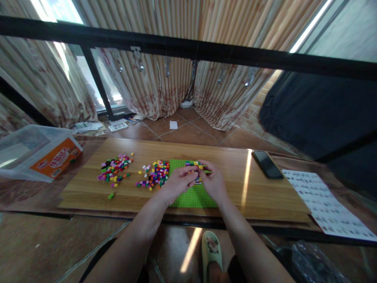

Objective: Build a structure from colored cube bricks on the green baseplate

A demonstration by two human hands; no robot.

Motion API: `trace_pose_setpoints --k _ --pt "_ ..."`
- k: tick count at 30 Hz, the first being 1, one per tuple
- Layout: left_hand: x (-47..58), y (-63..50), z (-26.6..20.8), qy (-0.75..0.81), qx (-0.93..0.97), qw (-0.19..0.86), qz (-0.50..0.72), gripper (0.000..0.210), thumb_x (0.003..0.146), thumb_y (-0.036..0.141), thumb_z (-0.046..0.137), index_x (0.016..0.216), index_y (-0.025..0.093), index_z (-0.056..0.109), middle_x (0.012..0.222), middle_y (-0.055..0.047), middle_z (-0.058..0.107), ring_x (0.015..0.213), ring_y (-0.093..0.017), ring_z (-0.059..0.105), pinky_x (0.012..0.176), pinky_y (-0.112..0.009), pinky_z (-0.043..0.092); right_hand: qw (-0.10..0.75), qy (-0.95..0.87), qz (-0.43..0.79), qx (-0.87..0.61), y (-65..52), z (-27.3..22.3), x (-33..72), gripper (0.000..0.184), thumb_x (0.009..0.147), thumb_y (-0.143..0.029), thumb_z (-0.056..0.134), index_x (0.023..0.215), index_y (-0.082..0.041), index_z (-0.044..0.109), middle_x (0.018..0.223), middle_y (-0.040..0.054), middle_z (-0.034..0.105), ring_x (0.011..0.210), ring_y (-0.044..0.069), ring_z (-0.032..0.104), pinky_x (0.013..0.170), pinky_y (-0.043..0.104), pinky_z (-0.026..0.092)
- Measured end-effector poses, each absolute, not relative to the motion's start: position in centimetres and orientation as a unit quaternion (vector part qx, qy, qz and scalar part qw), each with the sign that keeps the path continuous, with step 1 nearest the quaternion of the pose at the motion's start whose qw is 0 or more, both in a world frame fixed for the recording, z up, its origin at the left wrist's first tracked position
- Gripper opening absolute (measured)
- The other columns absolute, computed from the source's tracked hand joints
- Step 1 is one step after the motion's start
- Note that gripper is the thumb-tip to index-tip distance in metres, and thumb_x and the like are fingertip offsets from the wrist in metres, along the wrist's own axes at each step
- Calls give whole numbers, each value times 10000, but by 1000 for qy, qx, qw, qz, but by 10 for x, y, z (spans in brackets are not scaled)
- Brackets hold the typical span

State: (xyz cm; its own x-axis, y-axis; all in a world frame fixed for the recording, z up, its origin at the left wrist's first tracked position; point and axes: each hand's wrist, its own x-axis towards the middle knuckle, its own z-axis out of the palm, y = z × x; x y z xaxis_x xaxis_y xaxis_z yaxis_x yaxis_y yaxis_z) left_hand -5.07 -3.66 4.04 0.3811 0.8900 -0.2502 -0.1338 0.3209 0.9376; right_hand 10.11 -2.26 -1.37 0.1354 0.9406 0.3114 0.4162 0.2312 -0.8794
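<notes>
Both hands meet over a bright green studded baseplate on the wooden board. Rows of coloured toy building bricks rise on its far part, partly covered by my fingers. My left hand comes in from the left, its thumb and fingers closed together at the bricks. From the right, my right hand curls its fingers close to the left fingertips, touching or nearly touching the brick build. Whatever small piece lies between the fingertips is largely hidden. A heap of loose mixed bricks lies right beside the plate's left edge.
Another brick pile lies farther left, with a green brick apart from it. A clear plastic tub with an orange label stands at far left. On the right are a black phone and a printed sheet. A dark bar crosses beyond.
</notes>
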Motion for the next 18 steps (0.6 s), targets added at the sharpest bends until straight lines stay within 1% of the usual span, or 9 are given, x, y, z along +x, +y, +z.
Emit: trace_pose_setpoints --k 3,6,11,14,18 --pt "-50 -36 41 423 447 694 374 463 759 361 649 1141 99 645 478 87 407 421 -42 254 457 -216 147 487 -625 250 -556 -24 -11 102 276 803 -278 573 1049 -231 687 1067 79 652 946 216 631 717 346 556" --pt "-51 -35 40 437 436 680 396 380 748 346 653 1047 112 661 483 87 404 422 -41 254 448 -211 148 473 -645 223 -557 -24 -9 101 243 813 -278 572 1015 -237 700 1081 86 642 1000 230 616 785 380 549" --pt "-54 -33 38 450 440 667 398 252 733 345 651 862 129 656 497 74 420 417 -37 254 432 -207 143 457 -658 152 -579 -24 -9 97 182 824 -278 572 935 -239 710 1094 90 627 1010 235 609 877 425 521" --pt "-53 -34 38 445 442 675 388 240 729 344 652 849 136 650 497 73 420 413 -36 251 427 -208 136 448 -670 126 -579 -24 -9 96 178 829 -261 562 928 -234 708 1107 98 623 1030 243 599 923 440 497" --pt "-52 -35 39 446 436 682 382 245 721 352 667 837 138 644 502 73 413 411 -32 245 417 -202 119 446 -680 132 -567 -24 -10 97 177 844 -262 550 939 -232 696 1143 106 612 1067 256 579 936 462 483"
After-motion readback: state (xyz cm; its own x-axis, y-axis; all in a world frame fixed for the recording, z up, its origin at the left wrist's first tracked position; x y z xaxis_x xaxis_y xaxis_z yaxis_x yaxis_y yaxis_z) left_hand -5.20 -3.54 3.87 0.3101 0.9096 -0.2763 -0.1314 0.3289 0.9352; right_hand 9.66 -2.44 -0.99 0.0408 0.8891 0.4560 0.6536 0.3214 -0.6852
